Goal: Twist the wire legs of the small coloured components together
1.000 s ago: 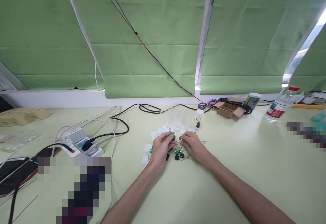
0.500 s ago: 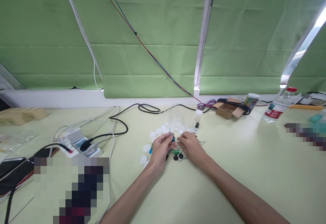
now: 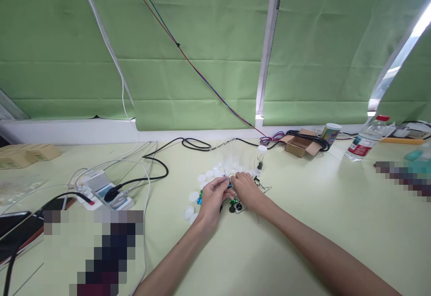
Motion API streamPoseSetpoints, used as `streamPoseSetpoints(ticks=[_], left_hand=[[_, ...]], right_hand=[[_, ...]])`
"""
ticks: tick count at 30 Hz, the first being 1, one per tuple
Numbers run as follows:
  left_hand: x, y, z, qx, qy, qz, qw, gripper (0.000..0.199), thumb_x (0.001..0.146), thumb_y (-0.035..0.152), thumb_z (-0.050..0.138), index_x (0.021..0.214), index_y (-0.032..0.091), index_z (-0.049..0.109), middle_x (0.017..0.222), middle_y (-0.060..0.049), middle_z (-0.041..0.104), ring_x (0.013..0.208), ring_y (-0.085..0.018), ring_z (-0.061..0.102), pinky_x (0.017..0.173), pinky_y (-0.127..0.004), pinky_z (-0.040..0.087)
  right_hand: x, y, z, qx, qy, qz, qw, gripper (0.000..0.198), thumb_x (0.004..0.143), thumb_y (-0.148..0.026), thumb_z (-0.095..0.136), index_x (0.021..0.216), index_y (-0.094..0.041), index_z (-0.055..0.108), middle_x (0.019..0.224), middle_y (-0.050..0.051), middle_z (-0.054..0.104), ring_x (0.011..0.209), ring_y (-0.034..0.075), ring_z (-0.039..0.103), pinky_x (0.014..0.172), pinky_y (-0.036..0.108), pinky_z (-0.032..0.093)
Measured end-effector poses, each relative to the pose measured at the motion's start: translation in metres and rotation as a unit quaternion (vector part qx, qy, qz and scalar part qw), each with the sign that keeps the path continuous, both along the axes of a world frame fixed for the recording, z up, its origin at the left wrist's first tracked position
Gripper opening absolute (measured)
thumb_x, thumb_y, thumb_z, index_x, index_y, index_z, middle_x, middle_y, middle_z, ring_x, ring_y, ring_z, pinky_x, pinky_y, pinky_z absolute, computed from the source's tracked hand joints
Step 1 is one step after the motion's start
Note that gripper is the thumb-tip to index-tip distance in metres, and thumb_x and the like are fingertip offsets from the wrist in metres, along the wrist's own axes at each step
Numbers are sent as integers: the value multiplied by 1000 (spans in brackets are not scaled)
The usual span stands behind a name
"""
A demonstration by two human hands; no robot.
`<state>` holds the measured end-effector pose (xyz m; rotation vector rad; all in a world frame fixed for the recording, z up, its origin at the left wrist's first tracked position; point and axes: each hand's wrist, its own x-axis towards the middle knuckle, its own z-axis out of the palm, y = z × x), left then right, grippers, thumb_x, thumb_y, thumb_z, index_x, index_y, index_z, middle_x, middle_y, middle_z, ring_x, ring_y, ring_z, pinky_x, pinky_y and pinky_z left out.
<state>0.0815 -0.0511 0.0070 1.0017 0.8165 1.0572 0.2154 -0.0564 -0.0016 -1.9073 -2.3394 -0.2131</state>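
Observation:
Between the thumb and fingers of my left hand (image 3: 213, 197) is a small shiny blue piece (image 3: 229, 184). My right hand (image 3: 247, 189) is right beside it, fingers bent together at the blue piece; what they pinch is hidden. Under and between the hands lie small green pieces (image 3: 232, 202) and round black pieces (image 3: 239, 206). Thin bent metal wires (image 3: 266, 189) stick out to the right of my right hand. White round caps (image 3: 194, 196) are scattered left of my left hand. Clear tubes (image 3: 230, 154) stand just beyond both hands.
A capped clear tube (image 3: 260, 159) with dark parts inside stands behind my right hand. Farther right are an open cardboard box (image 3: 299, 145), a can (image 3: 331, 133) and a water bottle (image 3: 365, 141). A power strip (image 3: 109, 190) with cables lies left, near a phone (image 3: 15, 219).
My right hand has shifted left, up against my left hand and the blue piece. A thin wire end now shows below my right wrist. My left hand stays nearly still.

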Motion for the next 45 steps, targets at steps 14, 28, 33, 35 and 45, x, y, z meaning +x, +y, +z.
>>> streamPoseSetpoints(ticks=[14,28,33,35,45], left_hand=[[2,0,2,8,10,21,1000,25,69,26,75,88,11,67,67,-4,65,54,-12,60,55,-24,49],[2,-1,4,7,6,20,1000,27,68,27,76,88,11,67,66,-3,65,53,-12,60,54,-25,49],[2,1,2,7,6,25,1000,27,68,28,76,88,11,67,70,-3,66,54,-11,60,54,-24,49],[2,2,1,5,10,24,1000,27,69,28,76,89,11,67,70,-3,66,53,-11,60,55,-24,49],[2,0,1,10,26,21,999,27,70,29,75,89,12,68,77,-5,66,57,-13,63,55,-26,49]], right_hand=[[-10,5,-1,-6,-27,-25,999,18,89,-10,53,104,-8,62,102,17,65,98,28,59,82,35,39],[-8,2,-5,20,-22,-20,999,16,84,-6,57,98,-10,61,98,14,65,95,28,58,81,35,36],[-6,2,-9,36,-5,-35,999,20,79,-3,58,98,-10,59,99,15,63,93,28,56,79,35,36],[-4,2,-11,47,10,-52,997,20,78,-1,57,95,-10,57,97,15,63,91,28,55,78,35,35],[16,-16,-16,187,313,-21,931,21,96,-11,33,84,-19,49,76,3,56,72,18,51,67,27,38]])
